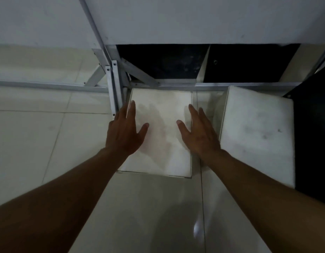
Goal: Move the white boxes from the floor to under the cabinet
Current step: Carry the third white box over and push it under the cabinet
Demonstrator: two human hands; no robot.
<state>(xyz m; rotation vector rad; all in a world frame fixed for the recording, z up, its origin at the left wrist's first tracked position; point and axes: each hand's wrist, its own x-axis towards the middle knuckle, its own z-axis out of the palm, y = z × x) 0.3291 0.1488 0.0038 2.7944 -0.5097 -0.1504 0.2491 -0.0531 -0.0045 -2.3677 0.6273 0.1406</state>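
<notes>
A white box (pixel 161 132) sits on the tiled floor in front of the cabinet (pixel 194 21), its far edge at the metal base rail. My left hand (pixel 124 133) lies along the box's left edge with fingers spread. My right hand (pixel 199 133) lies along its right edge, fingers also apart. Whether the palms press on the box or hover just over it, I cannot tell. A second white box (pixel 256 132) stands to the right, tilted, with its far corner near the rail.
Under the cabinet is a dark gap (pixel 163 63) split by a white divider (pixel 202 68). A metal leg and braces (pixel 114 88) stand left of the box. A dark panel (pixel 313 134) borders the right side. Glossy floor tiles (pixel 39 143) spread to the left and front.
</notes>
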